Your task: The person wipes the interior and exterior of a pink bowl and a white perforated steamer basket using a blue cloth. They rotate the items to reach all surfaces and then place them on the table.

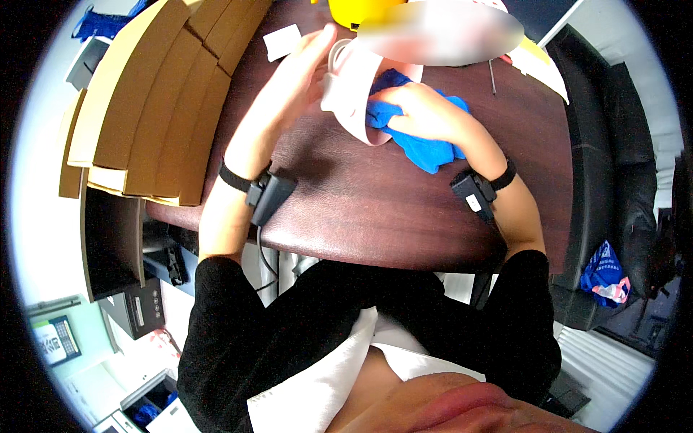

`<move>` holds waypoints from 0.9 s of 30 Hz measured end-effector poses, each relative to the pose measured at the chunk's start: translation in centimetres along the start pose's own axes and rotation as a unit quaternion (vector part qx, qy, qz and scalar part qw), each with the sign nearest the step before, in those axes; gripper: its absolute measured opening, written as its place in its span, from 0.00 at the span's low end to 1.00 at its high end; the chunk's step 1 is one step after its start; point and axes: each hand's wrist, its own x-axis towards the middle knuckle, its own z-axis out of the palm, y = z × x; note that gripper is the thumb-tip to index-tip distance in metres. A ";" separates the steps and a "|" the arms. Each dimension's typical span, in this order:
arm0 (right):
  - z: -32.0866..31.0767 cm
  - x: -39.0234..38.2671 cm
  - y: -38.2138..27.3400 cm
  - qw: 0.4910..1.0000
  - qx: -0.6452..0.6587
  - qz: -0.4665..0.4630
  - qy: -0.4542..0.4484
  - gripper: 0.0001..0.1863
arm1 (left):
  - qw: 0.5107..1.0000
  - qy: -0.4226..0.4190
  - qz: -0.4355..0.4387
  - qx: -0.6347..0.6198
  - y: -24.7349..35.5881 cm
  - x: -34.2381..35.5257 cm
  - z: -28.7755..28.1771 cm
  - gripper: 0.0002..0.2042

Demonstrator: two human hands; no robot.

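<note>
A pale pinkish-white hollow object (346, 94) with a wide round opening lies tilted on the dark table, its opening turned to the right. A pale looped cord or handle (338, 54) shows at its upper left. My left hand (303, 76) grips it from the left side, one finger stretched upward; glare washes out the other fingers. In my right hand (426, 112) is a bunched blue cloth (429, 153), pressed into the opening along the rim. Part of the cloth hangs below that hand. The right fingertips are hidden in the cloth.
Brown cardboard boxes (155, 101) stand along the table's left edge. A white card (281, 42) and a yellow item (361, 11) lie at the far side, beside a blurred patch. A thin rod (493, 76) rests to the right. Beyond the table's right edge is a black sofa (606, 115).
</note>
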 end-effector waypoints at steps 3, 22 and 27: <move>-0.1 0.2 1.8 0.998 0.063 -0.003 -0.007 0.24 | 0.994 -0.025 0.100 0.032 -2.9 -1.1 -0.6 0.40; -7.2 -1.9 0.8 0.889 0.333 -0.023 0.312 0.22 | 0.966 0.027 0.116 0.228 4.3 -3.8 -2.0 0.31; -7.6 -2.6 -1.7 0.905 0.148 -0.066 0.394 0.24 | 0.948 0.051 0.060 0.309 5.6 -3.3 -2.8 0.30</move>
